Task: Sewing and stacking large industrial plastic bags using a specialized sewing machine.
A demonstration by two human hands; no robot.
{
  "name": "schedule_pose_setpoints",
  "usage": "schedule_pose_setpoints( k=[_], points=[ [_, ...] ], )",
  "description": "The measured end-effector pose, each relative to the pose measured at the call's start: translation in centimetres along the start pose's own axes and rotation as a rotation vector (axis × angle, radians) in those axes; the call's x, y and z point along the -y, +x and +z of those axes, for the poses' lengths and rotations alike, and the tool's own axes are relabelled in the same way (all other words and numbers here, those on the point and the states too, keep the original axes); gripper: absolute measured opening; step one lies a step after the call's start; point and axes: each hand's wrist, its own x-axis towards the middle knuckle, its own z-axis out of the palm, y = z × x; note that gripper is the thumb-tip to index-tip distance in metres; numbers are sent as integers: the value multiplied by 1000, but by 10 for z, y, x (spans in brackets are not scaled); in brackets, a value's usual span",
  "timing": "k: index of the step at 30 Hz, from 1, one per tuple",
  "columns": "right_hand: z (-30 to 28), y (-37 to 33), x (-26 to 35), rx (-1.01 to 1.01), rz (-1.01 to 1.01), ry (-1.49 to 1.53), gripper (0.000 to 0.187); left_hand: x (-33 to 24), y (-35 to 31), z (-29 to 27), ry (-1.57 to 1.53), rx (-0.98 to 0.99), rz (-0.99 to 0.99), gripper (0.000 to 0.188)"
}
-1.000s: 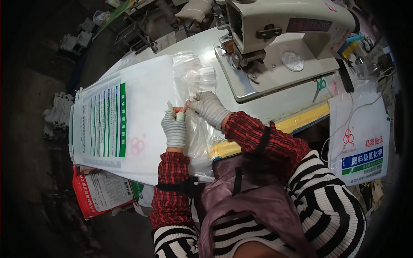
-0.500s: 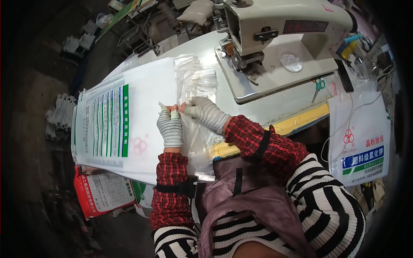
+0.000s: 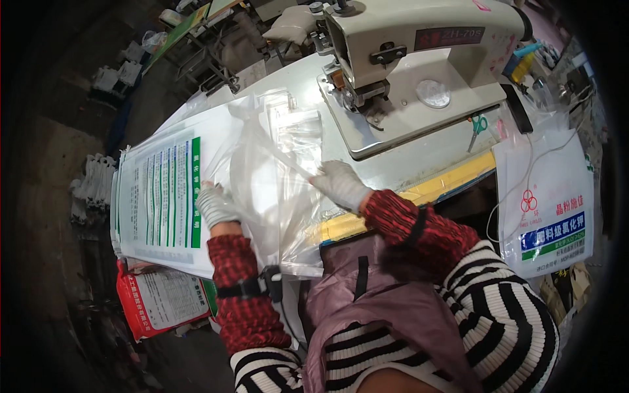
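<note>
Pinching the edge of a clear film [image 3: 252, 154] in the head view, the right hand [image 3: 341, 183] has its thumb and fingers together, its wrist coming in from the lower right. The left hand [image 3: 217, 205] is at the film's other side, low over a pile of white sacks [image 3: 164, 193]; its fingers are blurred, so I cannot tell whether they grip the film or only touch it. Between the two hands the film spreads in loose, raised folds, above the sacks' right edge and more clear plastic [image 3: 300, 128] on the worktop [image 3: 288, 84].

Beyond the right hand stands a machine [image 3: 370, 29], a clear disc [image 3: 433, 94] on its base. Green scissors [image 3: 477, 130] lie beside that base, near a black slab [image 3: 517, 108]. A yellow strip [image 3: 429, 190] runs along the near edge. At far right hangs a printed bag [image 3: 547, 190]; at lower left, below the sacks, lies a red bag [image 3: 128, 302].
</note>
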Motion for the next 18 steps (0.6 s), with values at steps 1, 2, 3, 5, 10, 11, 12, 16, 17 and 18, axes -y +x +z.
schedule_pose_setpoints(
  k=[1,2,3,5,10,11,12,16,17,18],
  points=[
    [-18,1,-57,-191,-45,-176,36,-19,-26,84,-62,126,-8,25],
    [-24,-9,-90,-329,-144,-343,32,-77,-33,123,-156,120,-116,25],
    [-25,-21,-83,-331,-130,-341,32,-148,-49,148,-227,64,-227,26],
    [-21,-40,-36,-597,-527,-539,22,-209,-87,151,-236,-47,-277,26],
    [26,-52,24,-9,-870,-402,21,-249,-149,129,193,67,73,20],
    [36,-29,-2,102,-728,173,22,-257,-166,126,127,132,154,24],
    [30,-9,-24,189,-531,733,24,-257,-177,121,316,199,246,21],
    [-46,46,-40,-306,-219,-426,20,-247,-205,52,620,93,396,12],
    [-43,34,-45,-308,-223,-429,20,-248,-205,46,720,3,393,9],
    [-33,8,-29,-498,-349,-328,20,-248,-208,39,724,-21,380,9]
  ],
)
